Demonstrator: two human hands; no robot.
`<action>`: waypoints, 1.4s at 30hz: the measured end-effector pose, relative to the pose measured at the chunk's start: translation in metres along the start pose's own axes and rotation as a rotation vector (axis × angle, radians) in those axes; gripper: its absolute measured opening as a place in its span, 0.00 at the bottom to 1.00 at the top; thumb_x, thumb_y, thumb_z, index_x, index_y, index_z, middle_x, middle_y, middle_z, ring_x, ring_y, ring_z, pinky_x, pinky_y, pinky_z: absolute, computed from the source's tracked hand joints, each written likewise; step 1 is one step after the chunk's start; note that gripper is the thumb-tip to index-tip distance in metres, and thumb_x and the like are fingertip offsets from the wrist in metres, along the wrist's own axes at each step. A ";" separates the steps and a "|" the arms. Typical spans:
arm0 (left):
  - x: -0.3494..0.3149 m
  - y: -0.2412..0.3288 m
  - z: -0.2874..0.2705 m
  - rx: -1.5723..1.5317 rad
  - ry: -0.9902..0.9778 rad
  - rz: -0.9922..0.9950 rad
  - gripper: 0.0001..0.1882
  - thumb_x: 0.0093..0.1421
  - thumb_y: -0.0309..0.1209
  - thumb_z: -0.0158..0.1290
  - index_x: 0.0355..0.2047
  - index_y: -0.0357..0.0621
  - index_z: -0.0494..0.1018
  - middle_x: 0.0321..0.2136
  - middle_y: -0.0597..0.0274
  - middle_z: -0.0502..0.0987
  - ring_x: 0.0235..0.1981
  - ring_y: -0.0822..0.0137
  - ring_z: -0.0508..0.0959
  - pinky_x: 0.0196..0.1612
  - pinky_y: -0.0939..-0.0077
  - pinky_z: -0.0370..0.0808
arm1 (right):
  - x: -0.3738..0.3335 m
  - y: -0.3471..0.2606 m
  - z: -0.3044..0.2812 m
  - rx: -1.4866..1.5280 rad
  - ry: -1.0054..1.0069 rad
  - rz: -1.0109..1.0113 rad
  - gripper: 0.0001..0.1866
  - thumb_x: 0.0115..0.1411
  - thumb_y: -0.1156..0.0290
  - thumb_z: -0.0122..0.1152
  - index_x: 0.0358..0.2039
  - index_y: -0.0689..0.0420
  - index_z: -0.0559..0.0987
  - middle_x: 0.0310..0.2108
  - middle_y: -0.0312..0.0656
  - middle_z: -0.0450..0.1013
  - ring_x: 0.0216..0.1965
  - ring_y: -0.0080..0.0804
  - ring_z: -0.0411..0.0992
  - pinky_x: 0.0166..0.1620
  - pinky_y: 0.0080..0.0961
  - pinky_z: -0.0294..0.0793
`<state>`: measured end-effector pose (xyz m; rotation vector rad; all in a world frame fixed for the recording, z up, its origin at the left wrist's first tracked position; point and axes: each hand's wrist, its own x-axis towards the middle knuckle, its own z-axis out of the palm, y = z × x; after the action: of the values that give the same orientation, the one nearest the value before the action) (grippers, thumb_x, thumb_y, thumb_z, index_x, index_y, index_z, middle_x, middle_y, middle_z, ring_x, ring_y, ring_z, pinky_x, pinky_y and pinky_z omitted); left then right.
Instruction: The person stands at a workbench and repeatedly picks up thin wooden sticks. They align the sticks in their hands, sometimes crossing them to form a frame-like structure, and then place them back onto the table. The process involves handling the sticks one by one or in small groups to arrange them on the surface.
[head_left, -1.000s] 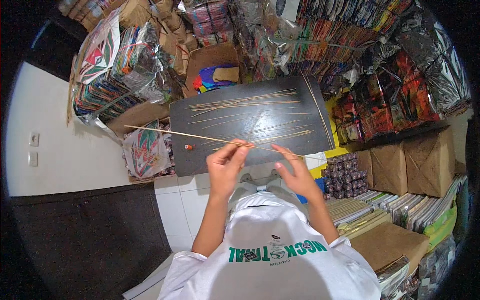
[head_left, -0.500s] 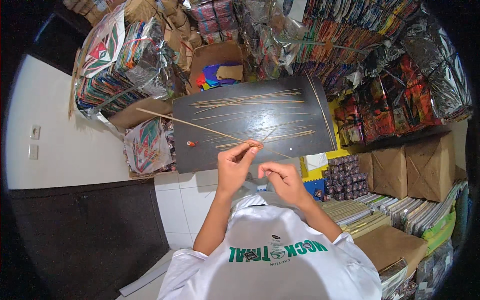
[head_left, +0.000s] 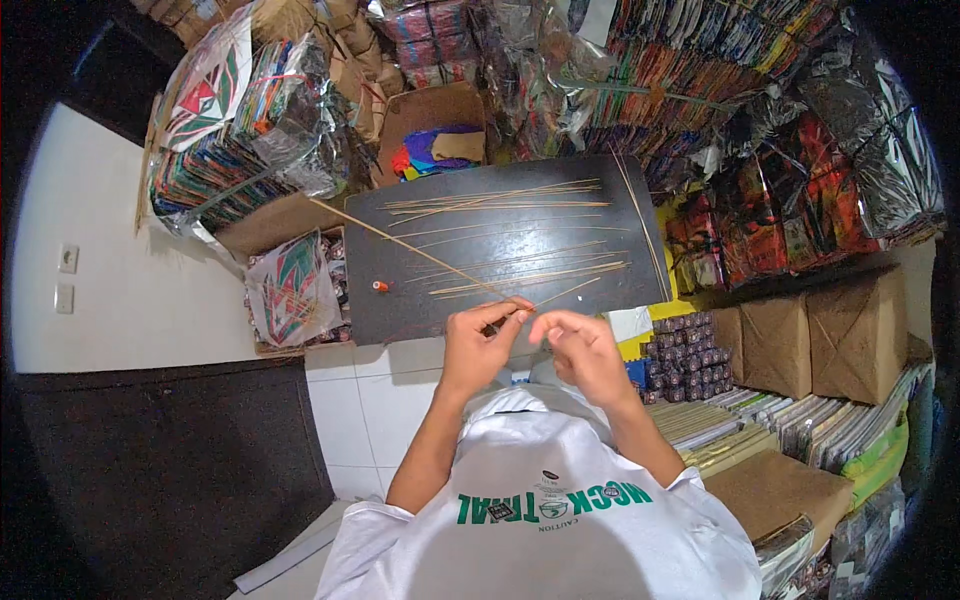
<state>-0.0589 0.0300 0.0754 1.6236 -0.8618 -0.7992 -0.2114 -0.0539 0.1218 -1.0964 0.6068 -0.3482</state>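
My left hand (head_left: 482, 345) is closed in a pinch near the table's front edge. Between its thumb and fingers is a long thin bamboo stick (head_left: 405, 243), slanting away to the far left over the tabletop. A shorter thin stick (head_left: 568, 293) juts out to the right from the same pinch, where the two seem to meet. Just right of this spot, my right hand (head_left: 585, 352) is held with curled fingers, thumb toward the index finger. Anything in it is too fine to make out. A small orange-red thread spool (head_left: 380, 286) rests on the table's left part.
Several loose bamboo sticks (head_left: 500, 204) lie across the dark table (head_left: 370, 320). A carton (head_left: 400, 120) with coloured material stands behind it. Wrapped bundles (head_left: 770, 195) are stacked at the back and right, above brown paper parcels (head_left: 850, 330). A printed kite-like sheet (head_left: 292, 290) leans at left.
The long stick has turned, its far end swinging right and away. The shorter stick now points farther right. My right hand has risen slightly, its fingers bent differently beside my left.
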 end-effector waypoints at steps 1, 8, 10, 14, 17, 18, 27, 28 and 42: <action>0.000 0.003 -0.003 0.043 0.020 0.041 0.07 0.59 0.25 0.59 0.37 0.37 0.83 0.31 0.63 0.83 0.24 0.80 0.71 0.26 0.82 0.66 | 0.000 -0.004 -0.003 0.086 0.000 0.003 0.11 0.68 0.71 0.47 0.40 0.63 0.77 0.15 0.22 0.54 0.12 0.07 0.47 0.15 0.14 0.43; -0.002 0.003 -0.037 0.095 -0.120 0.198 0.06 0.58 0.23 0.59 0.34 0.36 0.82 0.30 0.62 0.83 0.23 0.80 0.71 0.25 0.83 0.66 | -0.005 -0.028 -0.050 0.403 0.017 0.012 0.12 0.69 0.69 0.49 0.43 0.64 0.76 0.16 0.21 0.50 0.13 0.09 0.45 0.15 0.13 0.43; -0.002 0.001 -0.042 -0.052 -0.093 0.205 0.06 0.58 0.22 0.58 0.35 0.33 0.82 0.31 0.60 0.83 0.26 0.78 0.73 0.28 0.83 0.68 | -0.008 -0.026 -0.067 0.328 0.056 0.027 0.11 0.69 0.69 0.49 0.43 0.63 0.76 0.16 0.22 0.50 0.13 0.09 0.45 0.16 0.13 0.43; -0.005 -0.007 -0.065 -0.287 0.007 0.137 0.06 0.59 0.21 0.57 0.35 0.29 0.81 0.34 0.56 0.82 0.31 0.76 0.76 0.33 0.83 0.71 | -0.019 -0.017 -0.102 -0.173 0.257 0.013 0.10 0.68 0.65 0.53 0.36 0.57 0.79 0.16 0.21 0.55 0.15 0.09 0.48 0.18 0.13 0.45; -0.007 -0.010 -0.082 -0.450 0.132 0.069 0.07 0.60 0.23 0.58 0.37 0.31 0.79 0.34 0.58 0.82 0.23 0.81 0.70 0.24 0.86 0.65 | -0.030 -0.011 -0.130 -0.385 0.319 0.044 0.11 0.68 0.64 0.54 0.35 0.57 0.80 0.21 0.24 0.66 0.20 0.10 0.57 0.23 0.14 0.53; -0.007 -0.011 -0.084 -0.528 0.180 0.060 0.08 0.61 0.24 0.58 0.38 0.31 0.79 0.34 0.58 0.82 0.22 0.82 0.69 0.22 0.86 0.63 | -0.032 -0.004 -0.141 -0.449 0.333 0.039 0.11 0.68 0.64 0.54 0.36 0.57 0.80 0.23 0.24 0.68 0.21 0.11 0.60 0.24 0.15 0.56; 0.007 0.003 -0.055 -0.553 0.331 -0.037 0.11 0.62 0.27 0.58 0.43 0.33 0.77 0.28 0.66 0.79 0.19 0.83 0.65 0.19 0.87 0.59 | -0.026 0.068 -0.158 -1.111 0.034 0.248 0.14 0.61 0.68 0.58 0.45 0.61 0.81 0.44 0.51 0.77 0.47 0.44 0.75 0.52 0.32 0.72; 0.007 0.005 -0.048 -0.532 0.314 -0.051 0.11 0.63 0.27 0.58 0.43 0.33 0.77 0.27 0.67 0.78 0.19 0.83 0.64 0.19 0.87 0.59 | -0.022 0.077 -0.150 -1.154 0.035 0.150 0.15 0.61 0.68 0.58 0.46 0.61 0.80 0.48 0.54 0.76 0.50 0.48 0.74 0.55 0.35 0.71; 0.009 0.012 -0.001 -0.439 0.113 -0.109 0.09 0.63 0.27 0.57 0.41 0.37 0.80 0.24 0.72 0.75 0.21 0.85 0.65 0.21 0.89 0.58 | 0.015 0.050 -0.015 -0.243 0.000 -0.200 0.16 0.69 0.69 0.51 0.55 0.59 0.73 0.33 0.31 0.72 0.29 0.14 0.62 0.31 0.17 0.62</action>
<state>-0.0554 0.0213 0.0866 1.3167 -0.4776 -0.8927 -0.2105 -0.0520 0.0675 -1.3955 0.5502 -0.4558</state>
